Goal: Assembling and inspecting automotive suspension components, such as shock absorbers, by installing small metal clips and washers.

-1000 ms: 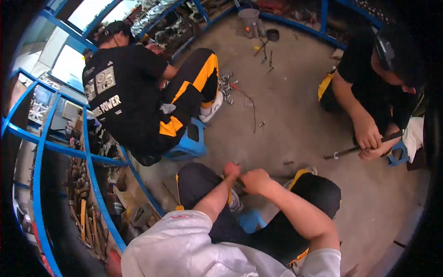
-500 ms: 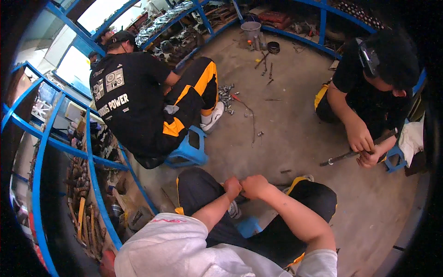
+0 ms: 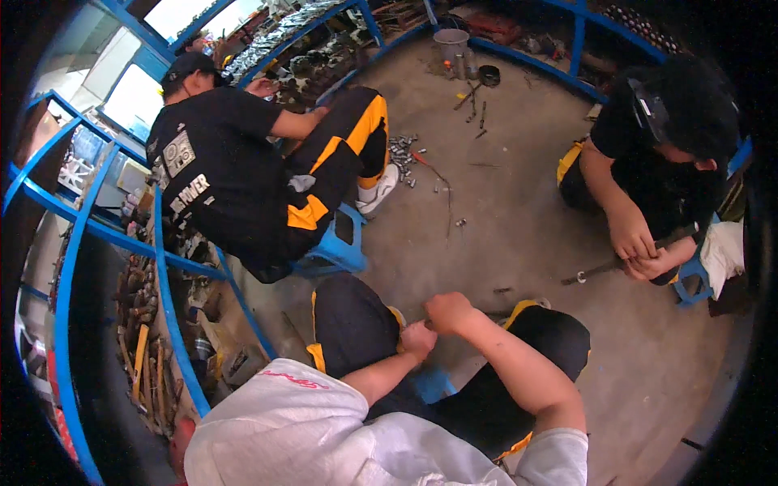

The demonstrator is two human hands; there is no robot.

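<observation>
Between my knees, my left hand and my right hand are both closed, meeting with the right one higher. Whatever they hold is mostly covered by the fingers. A dark, thin strip shows beyond my right wrist, but I cannot tell whether it belongs to the held thing. On the floor just past my right hand lies a short dark metal piece. Under me part of a blue stool shows.
At left a person in black sits on a blue stool beside a pile of metal fittings. Another person at right holds a dark bar. Blue-framed shelves border the floor. A grey bucket stands far back.
My left hand has dropped lower and slightly right, while my right hand has risen a little. The person at left has shifted, with a hand now visible near the shelf.
</observation>
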